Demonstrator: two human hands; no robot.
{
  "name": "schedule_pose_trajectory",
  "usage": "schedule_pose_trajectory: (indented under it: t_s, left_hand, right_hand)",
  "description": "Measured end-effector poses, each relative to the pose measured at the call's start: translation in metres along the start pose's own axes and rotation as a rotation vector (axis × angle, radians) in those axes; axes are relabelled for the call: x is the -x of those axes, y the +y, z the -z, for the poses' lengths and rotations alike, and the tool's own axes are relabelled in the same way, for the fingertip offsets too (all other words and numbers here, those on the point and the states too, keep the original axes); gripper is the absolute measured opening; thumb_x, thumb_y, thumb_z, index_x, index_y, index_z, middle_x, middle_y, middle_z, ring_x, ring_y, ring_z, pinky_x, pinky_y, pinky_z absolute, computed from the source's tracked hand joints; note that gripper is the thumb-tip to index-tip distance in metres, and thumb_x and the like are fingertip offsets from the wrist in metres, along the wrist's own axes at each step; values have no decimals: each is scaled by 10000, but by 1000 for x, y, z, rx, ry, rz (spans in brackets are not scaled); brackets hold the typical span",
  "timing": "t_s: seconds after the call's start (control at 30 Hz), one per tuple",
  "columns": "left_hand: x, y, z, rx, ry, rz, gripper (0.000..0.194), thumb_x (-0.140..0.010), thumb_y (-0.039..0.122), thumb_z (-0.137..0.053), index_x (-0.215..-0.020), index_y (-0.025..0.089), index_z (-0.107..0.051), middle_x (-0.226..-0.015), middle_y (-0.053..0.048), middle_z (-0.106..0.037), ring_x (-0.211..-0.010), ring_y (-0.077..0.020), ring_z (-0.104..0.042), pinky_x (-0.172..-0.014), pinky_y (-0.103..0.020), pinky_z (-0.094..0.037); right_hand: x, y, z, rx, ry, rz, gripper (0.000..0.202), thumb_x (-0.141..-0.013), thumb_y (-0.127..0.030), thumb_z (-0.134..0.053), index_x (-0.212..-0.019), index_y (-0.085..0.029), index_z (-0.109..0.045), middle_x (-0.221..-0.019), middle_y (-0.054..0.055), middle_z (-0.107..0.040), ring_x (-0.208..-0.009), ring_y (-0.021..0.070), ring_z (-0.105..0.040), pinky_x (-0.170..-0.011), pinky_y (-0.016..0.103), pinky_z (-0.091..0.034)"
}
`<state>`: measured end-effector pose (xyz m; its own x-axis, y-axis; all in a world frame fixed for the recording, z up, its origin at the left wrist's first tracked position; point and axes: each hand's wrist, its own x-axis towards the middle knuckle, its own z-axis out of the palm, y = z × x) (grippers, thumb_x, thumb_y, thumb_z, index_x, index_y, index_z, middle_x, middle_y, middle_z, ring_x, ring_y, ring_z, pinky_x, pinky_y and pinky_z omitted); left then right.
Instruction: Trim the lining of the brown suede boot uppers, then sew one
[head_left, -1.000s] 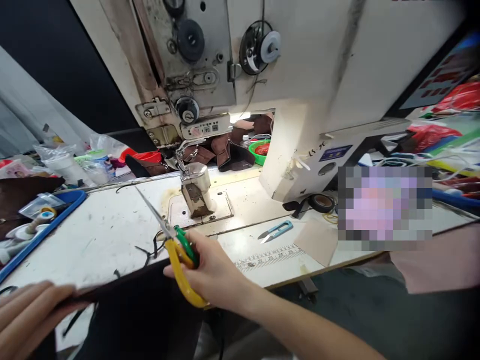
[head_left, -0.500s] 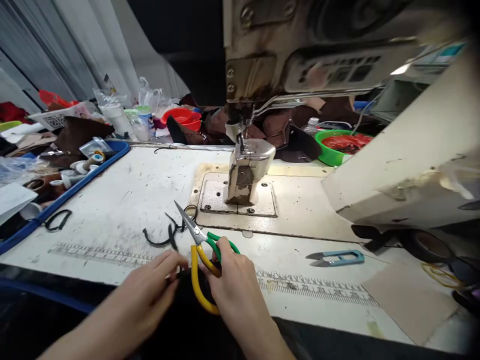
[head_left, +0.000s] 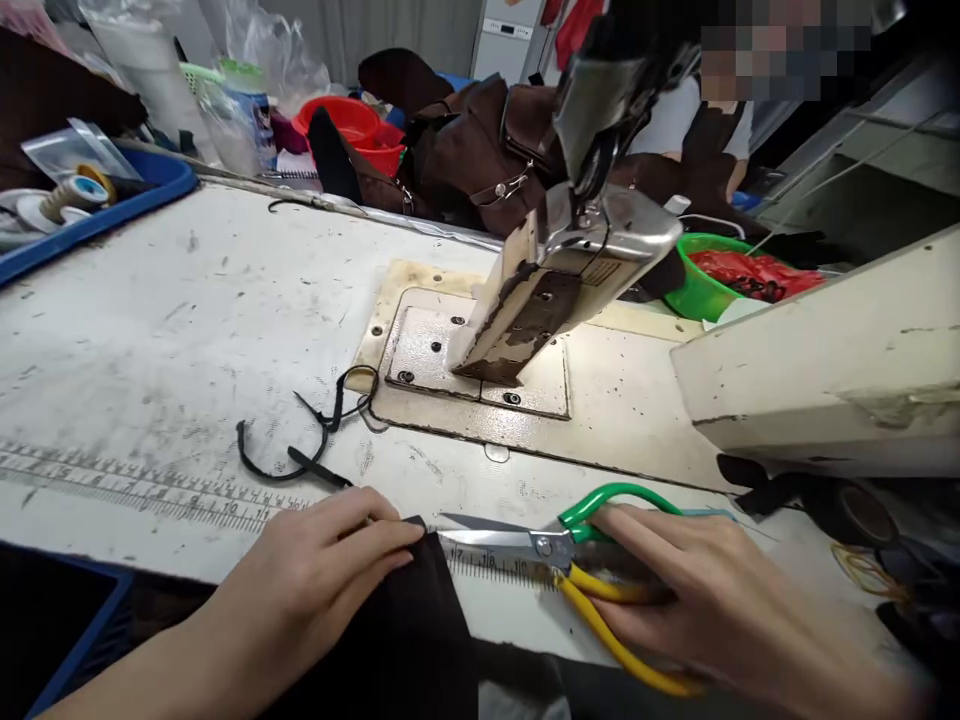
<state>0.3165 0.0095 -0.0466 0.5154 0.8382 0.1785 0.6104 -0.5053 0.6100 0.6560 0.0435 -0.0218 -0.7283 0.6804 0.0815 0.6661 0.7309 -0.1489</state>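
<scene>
My left hand (head_left: 322, 565) pinches the upper edge of a piece of black fabric (head_left: 420, 630) at the table's front edge. A short black strip (head_left: 319, 467) sticks out past its knuckles; I cannot tell whether it joins the fabric. My right hand (head_left: 697, 580) grips scissors (head_left: 551, 545) with one green and one yellow handle. Their blades point left, slightly parted, with the tips at the fabric's top corner beside my left fingertips. Thin curled black strips (head_left: 281, 475) lie on the white table behind my left hand.
A sewing machine post (head_left: 517, 310) rises from the table (head_left: 187, 330). Along the front runs a printed ruler (head_left: 202, 500). A blue tray (head_left: 150, 190) with thread spools stands left; brown bags (head_left: 480, 150) and a green basin (head_left: 697, 290) are behind. Another person (head_left: 705, 130) sits beyond.
The scissors have swung from pointing up-left to pointing left, and my right hand has moved right. The black fabric has come up into view under my left hand. The camera view has shifted.
</scene>
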Motion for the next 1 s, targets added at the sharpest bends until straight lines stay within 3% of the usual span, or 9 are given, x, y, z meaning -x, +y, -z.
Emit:
schedule_pose_trajectory:
  t_s: [0.17, 0.47, 0.63, 0.83, 1.0]
  left_hand:
    - [-3, 2, -1, 82, 6, 99, 106, -965, 146, -525, -970, 252, -532, -849, 51, -574, -711, -44, -560, -626, -152, -410]
    - [-3, 5, 3, 72, -68, 98, 151, -985, 99, -405, -977, 237, -466, -861, 39, -537, -709, -74, -517, -623, -203, -379]
    - [-8, 8, 7, 48, -89, 126, 151, -991, 117, -376, -947, 240, -453, -847, 43, -526, -672, -85, -491, -592, -238, -340]
    - [-7, 4, 9, 156, -162, 189, 119, -996, 176, -391, -955, 245, -478, -908, 46, -547, -730, -88, -500, -633, -249, -339]
    - [-10, 1, 17, 290, -113, 231, 113, -970, 167, -446, -909, 223, -523, -874, 47, -563, -753, -72, -513, -683, -207, -367]
  right_hand:
    - [-25, 8, 3, -78, -188, 63, 233, -909, -318, -575, -795, -239, -388, -683, -36, -460, -524, 128, -383, -501, 275, -253]
    - [-60, 19, 6, -257, -450, 71, 246, -832, -238, -610, -796, -248, -367, -665, -66, -384, -544, 124, -202, -512, 291, -194]
    - [-66, 26, 12, -285, -487, 133, 262, -859, -230, -593, -773, -253, -347, -637, -76, -299, -535, 126, -188, -512, 300, -166]
    - [-90, 17, 19, -277, -521, 154, 279, -794, -231, -649, -748, -252, -375, -590, -83, -291, -496, 112, -197, -475, 273, -175]
    - [-98, 16, 22, -300, -587, 166, 274, -811, -175, -639, -733, -249, -386, -572, -86, -212, -504, 112, -123, -440, 278, -164]
